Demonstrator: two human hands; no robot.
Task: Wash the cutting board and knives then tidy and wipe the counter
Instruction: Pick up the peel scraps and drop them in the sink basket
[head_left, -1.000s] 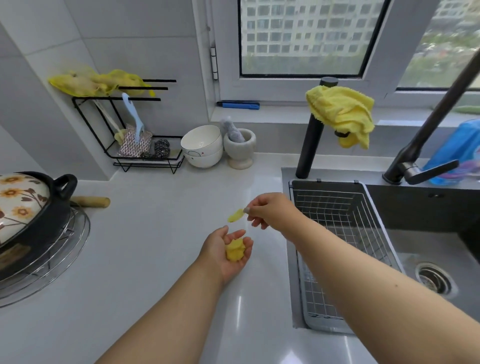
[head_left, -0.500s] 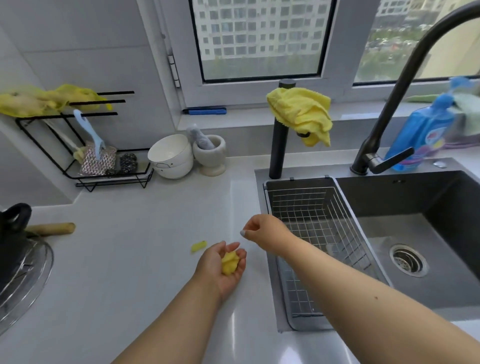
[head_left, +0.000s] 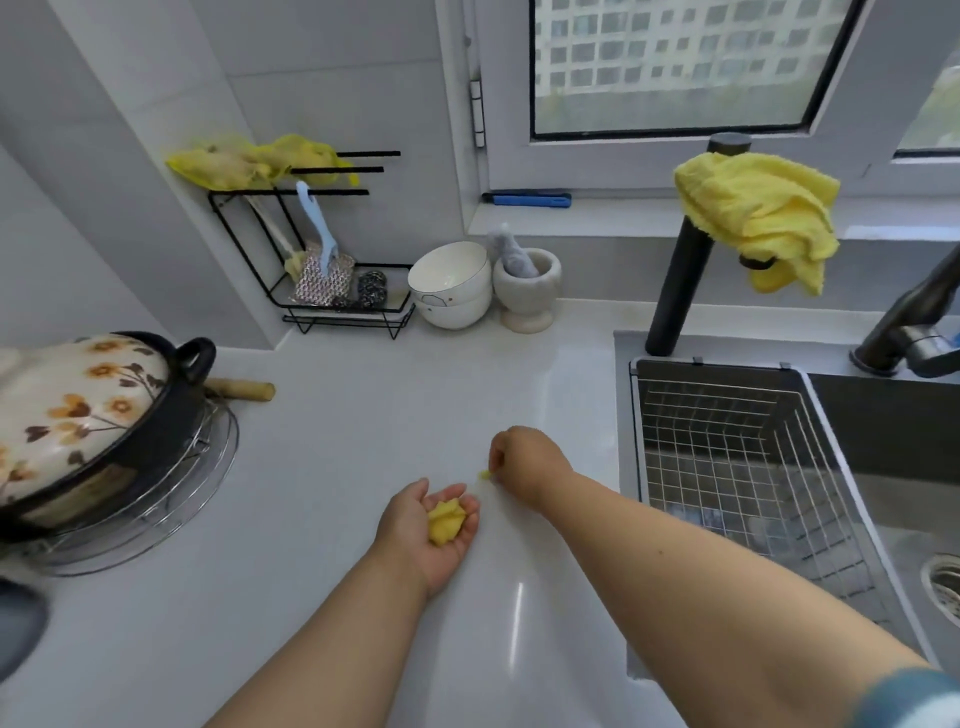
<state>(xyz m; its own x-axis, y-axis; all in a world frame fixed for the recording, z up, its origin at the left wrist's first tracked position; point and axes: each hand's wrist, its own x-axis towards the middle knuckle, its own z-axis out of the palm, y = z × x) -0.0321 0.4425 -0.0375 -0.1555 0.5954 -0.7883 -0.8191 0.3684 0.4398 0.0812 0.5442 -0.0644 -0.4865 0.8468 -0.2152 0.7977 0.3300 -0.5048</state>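
- Yellow scraps (head_left: 447, 522), soft and crumpled into a small lump, lie in the cupped palm of the left hand (head_left: 434, 530), which rests palm up on the counter (head_left: 322, 467) in the lower middle of the frame, fingers loosely curled round the lump.
- Just right of and above it, the right hand (head_left: 527, 467) bends down to the counter and pinches a thin yellow sliver (head_left: 484, 474) between fingertips at the surface; the two hands sit close together, not touching.
- Glossy pale stone makes up the counter, smooth and reflective, with a wide bare stretch left of the hands and toward the back wall.
- At the right of the frame the counter ends at the straight edge of a dark sink (head_left: 883, 441); a wire basket (head_left: 727, 457) with a square mesh sits in its near-left part, just beside the right forearm.
- A matte black cylinder (head_left: 680, 291) stands at the sink's back corner with a fluffy yellow cloth (head_left: 753, 218) draped over it.
- At the left edge a black pot with a flowered lid (head_left: 83, 415) rests on a round wire trivet (head_left: 197, 488); a wooden handle (head_left: 241, 388) pokes out behind it.
- Along the back wall stand a black wire rack (head_left: 311, 249) holding scrubbers and a blue brush, stacked white bowls (head_left: 452, 286), and a stone mortar with pestle (head_left: 527, 286).
- No cutting board or knives are visible.
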